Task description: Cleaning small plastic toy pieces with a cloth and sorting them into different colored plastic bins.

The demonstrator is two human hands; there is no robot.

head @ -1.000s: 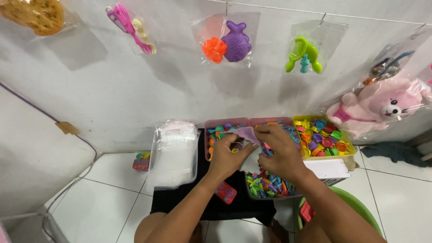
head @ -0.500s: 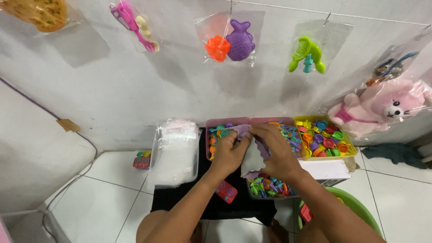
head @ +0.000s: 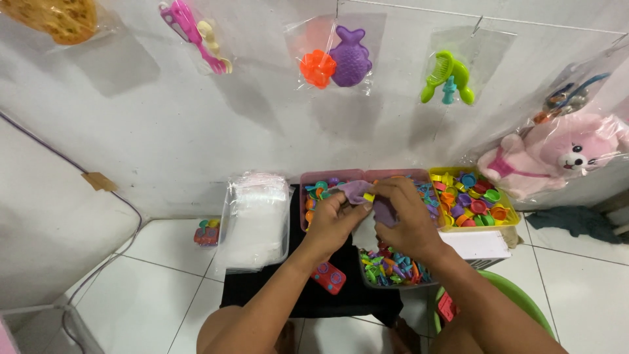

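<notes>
The head camera looked down on two hands meeting over bins of small plastic toys. The left hand (head: 335,219) and the right hand (head: 401,219) together held a small clear bag (head: 364,231), its mouth pulled wide between them, seemingly so that pieces could drop in. A purple toy piece (head: 357,190) sat at the bag's mouth, pinched by the left fingers, which were curled shut on it and the bag's edge. The right fingers were likewise closed on the bag's other edge, with a small yellow piece (head: 369,196) showing between the hands.

The bag hung just above the pink bin (head: 308,178) of mixed bright pieces and the clear tray (head: 392,267) of tiny coloured parts, near the person's lap, probably so that anything spilled would fall back in. A yellow bin (head: 511,211) of toy cups and plates stood just to the right.

To the left lay a stack of empty clear bags (head: 254,219), within easy reach. On the white wall, sealed clear packets hung from hooks: one with an orange and a purple mould (head: 335,62), one with a green comb set (head: 447,78), one with pink utensils (head: 193,36). A wrapped pink plush toy (head: 557,157) leaned at the right.
</notes>
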